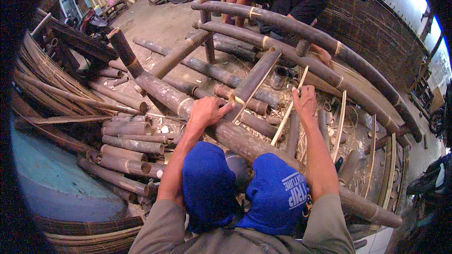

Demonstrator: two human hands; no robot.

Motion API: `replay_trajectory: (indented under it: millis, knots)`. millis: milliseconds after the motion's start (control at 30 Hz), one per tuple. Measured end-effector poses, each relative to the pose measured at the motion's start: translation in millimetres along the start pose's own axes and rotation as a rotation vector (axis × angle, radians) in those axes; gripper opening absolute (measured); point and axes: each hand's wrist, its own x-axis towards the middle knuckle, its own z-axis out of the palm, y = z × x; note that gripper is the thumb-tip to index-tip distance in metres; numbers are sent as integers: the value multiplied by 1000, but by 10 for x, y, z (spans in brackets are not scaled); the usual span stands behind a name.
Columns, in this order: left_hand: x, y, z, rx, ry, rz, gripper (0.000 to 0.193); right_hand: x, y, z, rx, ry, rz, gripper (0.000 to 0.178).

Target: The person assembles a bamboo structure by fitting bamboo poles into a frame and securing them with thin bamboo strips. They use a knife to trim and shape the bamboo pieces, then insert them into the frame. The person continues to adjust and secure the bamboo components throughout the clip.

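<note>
Split bamboo [256,76], 1 o'clock: likely stiff, light, best taken mid-length off raw edges | Left grip [207,112] half-curled over thick pole [249,142], hold unclear | Right grip [305,99], 3 o'clock, seemingly pinches slim, springy strip [283,123]

A grey workshop floor [150,24] bears a stack of cut bamboo lengths [132,144], a long dark bamboo pole [207,68] and scattered pale wood chips [285,99].
</note>
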Motion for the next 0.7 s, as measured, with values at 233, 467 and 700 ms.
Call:
replay_trajectory:
  millis: [233, 467, 700]
  knots:
    - [21, -8, 44, -49, 16, 23, 64, 6, 32, 119, 79, 234, 31, 37]
    - [-23, 67, -48, -23, -6, -32, 63, -28, 60, 212, 40, 127, -33, 39]
    - [11, -11, 13, 2, -8, -28, 61, -31, -103, 86, 62, -53, 190, 43]
